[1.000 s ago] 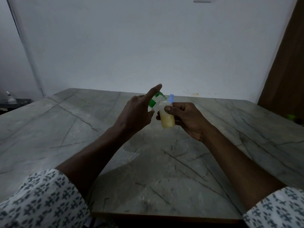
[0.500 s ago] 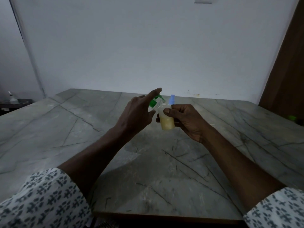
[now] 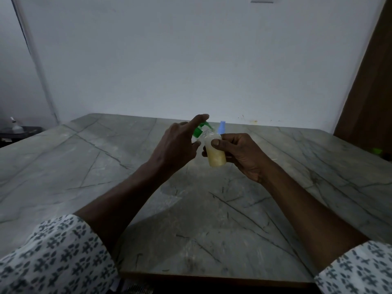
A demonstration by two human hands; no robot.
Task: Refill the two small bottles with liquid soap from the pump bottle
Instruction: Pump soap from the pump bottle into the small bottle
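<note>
**Head view: pump finger dips, soap level holds**

We see both hands raised over the middle of the surface, nearer its far edge than its near one. The left hand curls its lower fingers round the pump bottle, whose body is almost wholly hidden. Its index finger lies straight over the green pump head. The right hand pinches the small bottle between thumb and curled fingers, upright, with its neck just under the spout.

Against a second ago, the index finger sits slightly lower on the pump head, while the yellowish soap stands at much the same height, a little over half. We judge this to be one stroke among several, with more needed before this bottle is full.

A blue cap shows just behind the small bottle. We cannot tell whether it is held or standing on the surface.
</note>
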